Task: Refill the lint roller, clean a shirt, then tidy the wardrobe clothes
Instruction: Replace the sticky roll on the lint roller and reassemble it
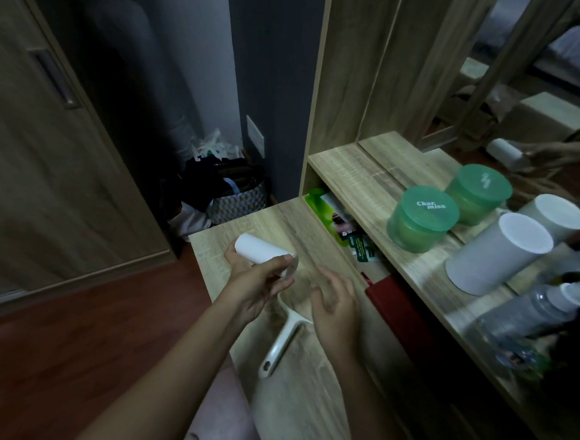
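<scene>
Starting at far L, a wooden wardrobe door point(47, 134) is seen, w/ a patterned bag point(238, 202) on the floor beside it. Over the bench point(302, 409) a white refill roll point(259, 250) is held in the left grip point(260, 283), fingers wrapped round it. The lint roller handle point(281, 343) lies flat on the bench between the hands. The right grip point(336, 302) (blurred) is loosely bent, nothing seen in it. On the shelf at R are set a green jar point(422, 222) and a white canister point(495, 255).
</scene>
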### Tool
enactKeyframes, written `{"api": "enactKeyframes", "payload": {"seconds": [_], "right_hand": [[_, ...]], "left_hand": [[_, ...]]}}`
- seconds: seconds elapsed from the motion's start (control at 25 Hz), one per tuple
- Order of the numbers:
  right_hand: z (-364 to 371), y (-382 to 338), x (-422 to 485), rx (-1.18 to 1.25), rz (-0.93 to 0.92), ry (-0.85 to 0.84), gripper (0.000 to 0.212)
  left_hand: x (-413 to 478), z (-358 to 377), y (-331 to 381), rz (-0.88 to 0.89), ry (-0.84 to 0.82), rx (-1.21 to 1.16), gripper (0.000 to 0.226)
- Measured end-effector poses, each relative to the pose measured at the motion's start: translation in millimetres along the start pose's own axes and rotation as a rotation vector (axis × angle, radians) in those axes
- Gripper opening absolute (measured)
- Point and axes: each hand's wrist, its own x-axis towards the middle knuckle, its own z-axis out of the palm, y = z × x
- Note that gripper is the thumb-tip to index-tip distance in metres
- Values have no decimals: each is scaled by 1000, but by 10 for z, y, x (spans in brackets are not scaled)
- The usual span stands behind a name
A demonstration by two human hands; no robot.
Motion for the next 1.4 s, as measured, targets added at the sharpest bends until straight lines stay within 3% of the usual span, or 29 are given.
{"api": "enactKeyframes", "payload": {"seconds": [0.12,0.2,0.28,0.48,0.64,0.84,1.0,1.16,1.4], "right_hand": [[-42,225,-26,-290,399,196,40],[-15,353,-71,-322,634,146,55],[43,450,-70,-354,698,86,59],[86,497,81,-564,585,-54,46],[60,457,135,-429,531,-1,28],[-61,243,133,-198,322,9,15],[-153,11,127,-146,109,-122,16],[-156,-121,141,-143,14,-207,19],[-117,-95,221,-200,-2,-151,23]], "left_hand": [[50,-50,-5,-17,3,4,85],[69,-78,-14,-27,0,20,90],[85,-84,-23,-33,-18,38,88],[102,-92,13,-43,-70,74,88],[115,-144,77,-86,-109,79,84],[164,-184,154,-101,-99,44,75],[184,-214,160,-198,-102,13,61],[150,-207,83,-221,-111,203,62],[89,-259,10,-153,-326,532,80]]}}
